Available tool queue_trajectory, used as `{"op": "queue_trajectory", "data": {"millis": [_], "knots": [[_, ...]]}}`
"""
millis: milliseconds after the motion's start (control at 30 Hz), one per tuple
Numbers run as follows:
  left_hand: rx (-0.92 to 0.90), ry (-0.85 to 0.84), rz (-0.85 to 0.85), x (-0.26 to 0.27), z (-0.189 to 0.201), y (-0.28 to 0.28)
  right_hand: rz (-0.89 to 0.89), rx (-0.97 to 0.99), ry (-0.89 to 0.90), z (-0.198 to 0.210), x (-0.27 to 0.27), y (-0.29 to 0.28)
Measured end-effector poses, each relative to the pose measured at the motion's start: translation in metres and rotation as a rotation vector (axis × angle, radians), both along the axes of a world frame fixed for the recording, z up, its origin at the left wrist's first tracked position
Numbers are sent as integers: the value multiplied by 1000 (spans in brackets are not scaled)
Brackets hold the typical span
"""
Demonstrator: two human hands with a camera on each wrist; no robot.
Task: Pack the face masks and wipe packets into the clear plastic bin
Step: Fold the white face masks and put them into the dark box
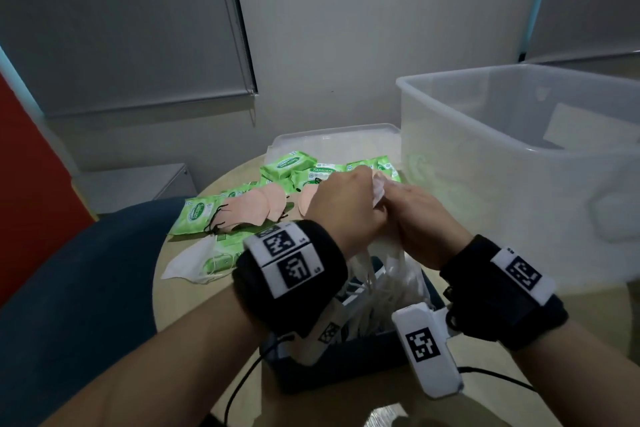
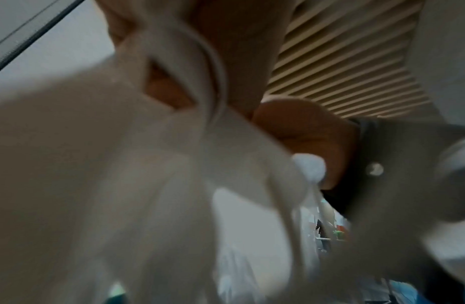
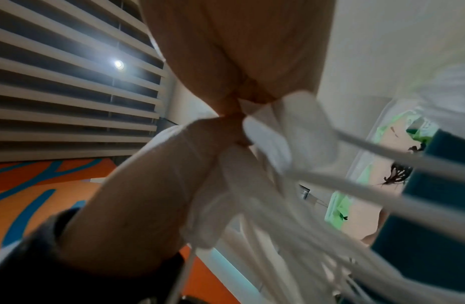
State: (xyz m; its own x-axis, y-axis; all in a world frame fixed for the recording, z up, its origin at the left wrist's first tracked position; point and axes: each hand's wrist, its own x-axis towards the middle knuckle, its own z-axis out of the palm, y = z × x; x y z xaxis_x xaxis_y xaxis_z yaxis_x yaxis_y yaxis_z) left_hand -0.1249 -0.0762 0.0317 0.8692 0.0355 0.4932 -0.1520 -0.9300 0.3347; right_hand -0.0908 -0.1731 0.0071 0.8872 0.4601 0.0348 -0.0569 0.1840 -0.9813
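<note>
Both hands meet over the near table edge and grip one bundle of white face masks [image 1: 380, 191], its ear loops hanging down into a dark box [image 1: 346, 360]. My left hand [image 1: 346, 198] curls round the bundle from the left and my right hand [image 1: 415, 211] clasps it from the right. In the left wrist view the masks [image 2: 122, 185] fill the frame, blurred. In the right wrist view the masks [image 3: 291, 131] are pinched between both hands. The clear plastic bin [image 1: 485, 177] stands at the right. Green wipe packets [image 1: 289, 165] and peach masks [image 1: 258, 206] lie behind the hands.
A clear lid [image 1: 332, 140] lies at the table's far edge under some packets. A loose white mask [image 1: 188, 262] and another green packet [image 1: 194, 215] lie at the left. A dark blue chair [image 1: 86, 288] stands left of the round table. Cables trail from the wrist cameras.
</note>
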Motion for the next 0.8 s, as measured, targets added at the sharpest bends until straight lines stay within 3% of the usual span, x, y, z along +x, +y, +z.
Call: {"op": "queue_trajectory", "data": {"millis": [100,200,333,533,800], "knots": [[-164,33,-100,5,4,1,107,88,92,5,2,-5],[-330,173,-260,6,8,12,222,124,54,7,3,-16],[-559,449,-415,0,16,26,98,124,22,2,7,-21],[-650,290,-238,1,29,50,-100,8,8,-3,15,-32],[-850,153,-251,0,41,68,-304,-74,-35,-6,18,-41]]}}
